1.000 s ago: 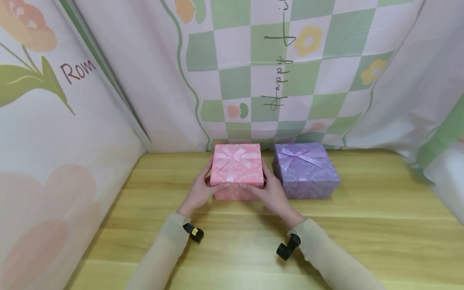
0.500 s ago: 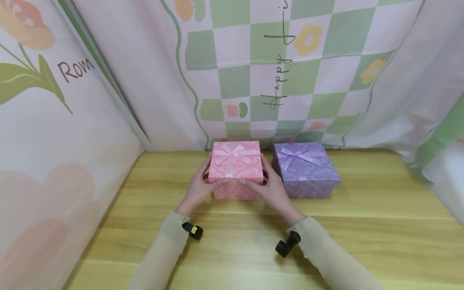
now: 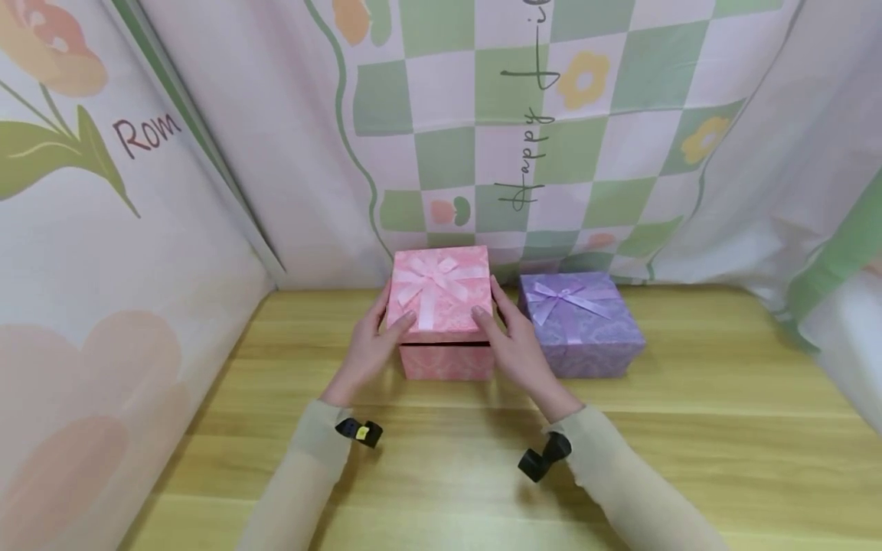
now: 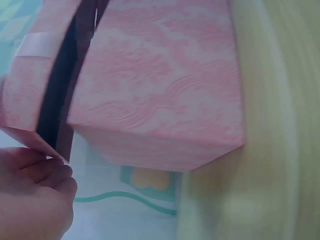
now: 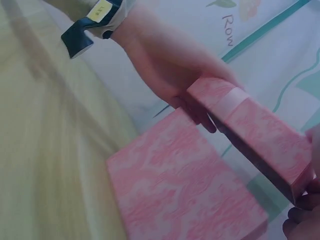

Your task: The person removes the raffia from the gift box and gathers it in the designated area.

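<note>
A pink gift-box lid (image 3: 444, 300) with a ribbon bow is raised above its pink box base (image 3: 448, 363), which stands on the table. My left hand (image 3: 361, 348) grips the lid's left side, its thumb on the top near the front corner. On the opposite side my right hand (image 3: 517, 348) holds the lid in the same way. The left wrist view shows curled fingers (image 4: 57, 177) under the lid's lower edge and a dark gap between lid and base. The inside of the base is hidden.
A purple gift box (image 3: 586, 325) with a bow, its lid on, stands just right of my right hand. Behind both boxes hangs a checkered curtain (image 3: 441, 157). A printed cloth (image 3: 138, 260) borders the wooden table (image 3: 441, 474) on the left.
The pink lid has come up off its base and shifted slightly left and away from me. Both hands moved with it, and the thumbs went from its front side to its top. The purple box stays put.
</note>
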`<state>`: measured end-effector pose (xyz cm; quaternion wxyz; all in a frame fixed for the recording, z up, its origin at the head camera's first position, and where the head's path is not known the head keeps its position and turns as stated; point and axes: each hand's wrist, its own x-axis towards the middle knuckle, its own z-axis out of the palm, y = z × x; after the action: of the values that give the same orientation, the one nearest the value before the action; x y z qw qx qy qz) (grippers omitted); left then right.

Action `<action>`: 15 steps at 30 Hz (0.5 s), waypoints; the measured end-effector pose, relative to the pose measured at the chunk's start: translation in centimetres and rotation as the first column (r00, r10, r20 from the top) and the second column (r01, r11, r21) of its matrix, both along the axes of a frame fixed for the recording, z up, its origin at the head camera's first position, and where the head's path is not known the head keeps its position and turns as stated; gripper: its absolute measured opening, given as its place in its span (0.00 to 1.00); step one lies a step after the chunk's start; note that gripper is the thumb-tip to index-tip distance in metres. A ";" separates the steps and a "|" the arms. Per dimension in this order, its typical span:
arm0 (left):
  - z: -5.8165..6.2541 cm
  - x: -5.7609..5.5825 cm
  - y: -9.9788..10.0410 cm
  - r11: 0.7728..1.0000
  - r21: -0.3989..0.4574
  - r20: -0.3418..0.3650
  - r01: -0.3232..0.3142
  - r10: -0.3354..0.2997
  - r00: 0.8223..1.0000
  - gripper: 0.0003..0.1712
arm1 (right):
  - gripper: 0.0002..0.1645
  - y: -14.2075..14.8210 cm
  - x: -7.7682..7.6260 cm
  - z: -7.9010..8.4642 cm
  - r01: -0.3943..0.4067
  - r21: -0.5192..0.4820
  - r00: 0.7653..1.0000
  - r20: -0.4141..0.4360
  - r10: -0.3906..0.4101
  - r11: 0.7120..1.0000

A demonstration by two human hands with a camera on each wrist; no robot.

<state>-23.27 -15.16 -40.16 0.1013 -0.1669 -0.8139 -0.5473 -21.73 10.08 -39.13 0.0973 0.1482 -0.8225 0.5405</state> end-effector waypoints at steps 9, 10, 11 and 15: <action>2.1 0.3 -1.1 0.981 -0.083 -0.072 -0.173 0.168 0.983 0.51 | 0.43 -0.9 -0.9 1.6 0.001 -0.027 0.985 -0.173 -0.006 1.000; 2.2 0.3 -1.2 0.979 -0.077 -0.090 -0.187 0.180 0.980 0.51 | 0.43 -1.1 -1.0 1.8 0.009 -0.029 0.981 -0.193 -0.015 1.000; 2.3 0.4 -1.3 0.977 -0.070 -0.108 -0.202 0.194 0.975 0.50 | 0.43 -1.3 -1.1 1.9 0.016 -0.032 0.978 -0.207 -0.022 0.999; 2.5 0.4 -1.8 0.970 -0.018 -0.186 -0.243 0.236 0.954 0.48 | 0.43 -2.1 -1.3 2.2 0.003 -0.065 0.982 -0.188 -0.015 0.998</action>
<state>-22.85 -16.93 -37.67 0.2376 -0.1184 -0.8264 -0.4965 -23.07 8.02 -36.93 0.1817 0.1917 -0.7924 0.5499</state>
